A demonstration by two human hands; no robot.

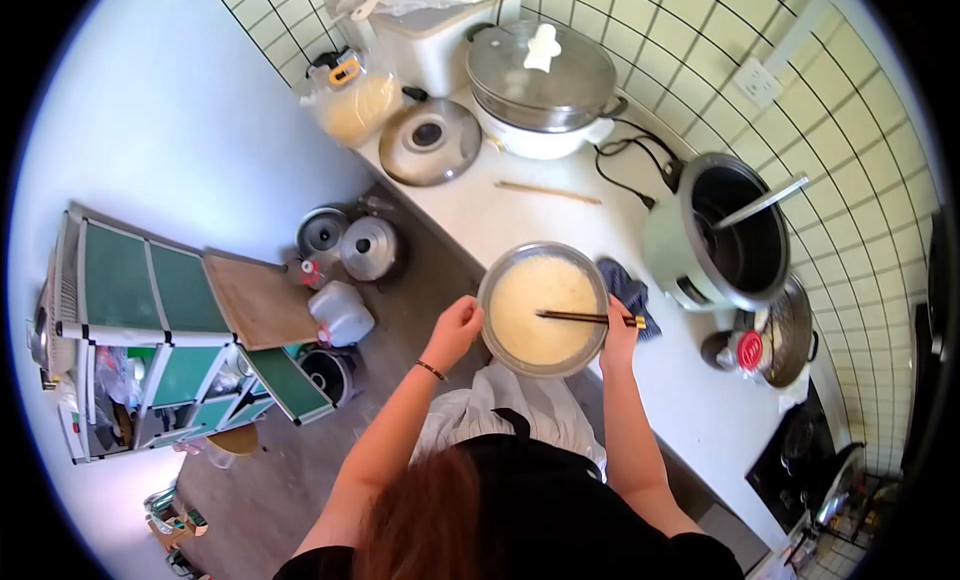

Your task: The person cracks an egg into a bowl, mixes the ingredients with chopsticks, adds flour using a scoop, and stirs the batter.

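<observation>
on white countertop (700,410): dark cloth (630,280) just beside bowl and right hand; slim wooden stick (548,192) beyond; round metal lid (425,158), black knob up; black power cord (640,145) near pale green cooker (668,255).

containers: metal bowl (545,368), between both hands at counter edge, with pale yellow liquid (535,285), black chopsticks (570,316) dipped in; cooker, lidless, with long-handled metal utensil (765,198); clear plastic container (355,105) of yellowish contents.

left hand (457,325): curled closed at bowl's left rim. right hand (618,332): gripping right rim with chopsticks, fingers partly hidden. contents under glass lid (500,65): cannot tell. cooktop (785,465): partly obscured.
</observation>
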